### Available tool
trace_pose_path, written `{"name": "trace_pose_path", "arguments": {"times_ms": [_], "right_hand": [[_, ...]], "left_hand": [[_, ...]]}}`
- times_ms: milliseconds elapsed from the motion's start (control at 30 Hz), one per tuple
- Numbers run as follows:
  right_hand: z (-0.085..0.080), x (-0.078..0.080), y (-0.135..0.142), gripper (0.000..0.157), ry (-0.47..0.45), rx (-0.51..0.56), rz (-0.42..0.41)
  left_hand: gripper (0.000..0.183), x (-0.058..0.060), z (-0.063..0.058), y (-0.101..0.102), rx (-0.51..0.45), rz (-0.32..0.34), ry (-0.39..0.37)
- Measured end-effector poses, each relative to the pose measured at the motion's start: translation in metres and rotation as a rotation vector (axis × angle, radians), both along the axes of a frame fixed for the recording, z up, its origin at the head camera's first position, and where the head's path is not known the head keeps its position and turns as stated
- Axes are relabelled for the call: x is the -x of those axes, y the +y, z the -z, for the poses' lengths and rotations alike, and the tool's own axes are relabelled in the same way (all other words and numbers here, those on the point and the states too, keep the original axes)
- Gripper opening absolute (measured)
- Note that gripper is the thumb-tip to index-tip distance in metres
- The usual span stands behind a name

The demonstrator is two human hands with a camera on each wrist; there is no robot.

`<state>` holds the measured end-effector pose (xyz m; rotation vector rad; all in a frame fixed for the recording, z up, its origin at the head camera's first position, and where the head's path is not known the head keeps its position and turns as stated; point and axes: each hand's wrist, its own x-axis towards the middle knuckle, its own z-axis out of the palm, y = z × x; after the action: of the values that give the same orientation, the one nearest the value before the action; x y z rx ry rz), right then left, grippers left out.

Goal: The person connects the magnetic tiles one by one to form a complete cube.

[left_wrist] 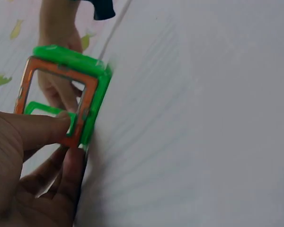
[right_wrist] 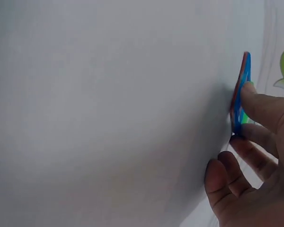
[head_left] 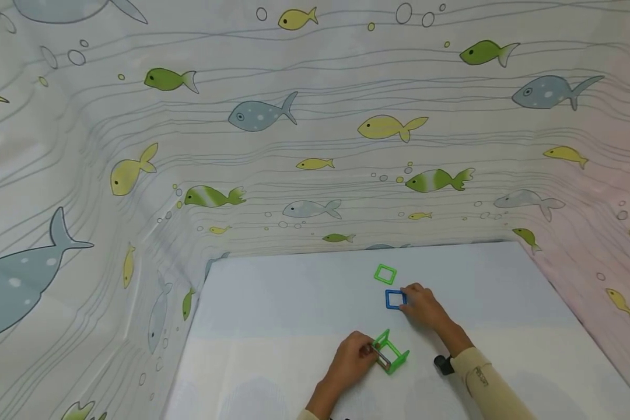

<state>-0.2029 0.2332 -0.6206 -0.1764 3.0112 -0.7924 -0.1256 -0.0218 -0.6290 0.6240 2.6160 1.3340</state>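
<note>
In the head view my left hand (head_left: pixel 350 360) holds a small structure of green square magnetic tiles (head_left: pixel 399 361), some standing up from the table. In the left wrist view its thumb and fingers pinch an orange square magnetic tile (left_wrist: pixel 89 97) that stands against the green tiles (left_wrist: pixel 73 57). Farther back, my right hand (head_left: pixel 424 306) pinches a blue square magnetic tile (head_left: pixel 387 299) by its right side. The right wrist view shows this blue tile (right_wrist: pixel 237 116) edge-on between thumb and fingers, with a reddish edge along it.
A loose green square tile (head_left: pixel 386 266) lies behind the blue one. The white table (head_left: pixel 273 303) meets a fish-patterned cloth (head_left: pixel 315 140) at the back and sides. A black device (head_left: pixel 443 365) sits at the right wrist, by the beige sleeve (head_left: pixel 485 379).
</note>
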Motion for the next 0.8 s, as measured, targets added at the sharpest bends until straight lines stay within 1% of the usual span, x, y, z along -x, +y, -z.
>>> {"name": "trace_pose_path", "arguments": {"times_ms": [100,167,200,300,400,500,567,633,700,800], "right_hand": [[0.001,0.000,0.003,0.049,-0.008,0.022,-0.025],[0.001,0.000,0.004,0.047,-0.004,0.031,-0.038],[0.000,0.000,0.005,0.049,-0.003,0.029,-0.047],[-0.003,0.001,0.006,0.057,-0.008,0.018,-0.095],[-0.008,0.006,0.004,0.062,-0.035,-0.006,-0.137],[-0.009,0.009,0.006,0.058,-0.096,0.000,-0.114],[-0.008,0.010,0.008,0.058,-0.133,0.039,-0.071],[-0.006,0.008,0.010,0.058,-0.149,0.098,-0.033],[-0.002,0.003,0.012,0.055,-0.141,0.165,-0.011],[0.003,-0.009,0.016,0.045,-0.079,0.250,0.043]], "left_hand": [[0.019,0.000,-0.001,-0.006,-0.001,0.073,-0.036],[0.022,0.000,-0.002,-0.010,-0.003,0.115,-0.041],[0.023,0.000,-0.002,-0.011,-0.005,0.131,-0.039],[0.024,0.001,-0.003,-0.013,-0.013,0.151,-0.038],[0.025,0.002,-0.003,-0.015,-0.024,0.146,-0.037],[0.026,0.001,-0.002,-0.015,-0.055,0.152,-0.053],[0.025,-0.001,-0.001,-0.015,-0.075,0.160,-0.064],[0.023,-0.003,0.000,-0.015,-0.088,0.166,-0.067],[0.020,-0.004,0.002,-0.015,-0.087,0.169,-0.052],[0.019,-0.005,0.002,-0.016,-0.076,0.177,-0.023]]}}
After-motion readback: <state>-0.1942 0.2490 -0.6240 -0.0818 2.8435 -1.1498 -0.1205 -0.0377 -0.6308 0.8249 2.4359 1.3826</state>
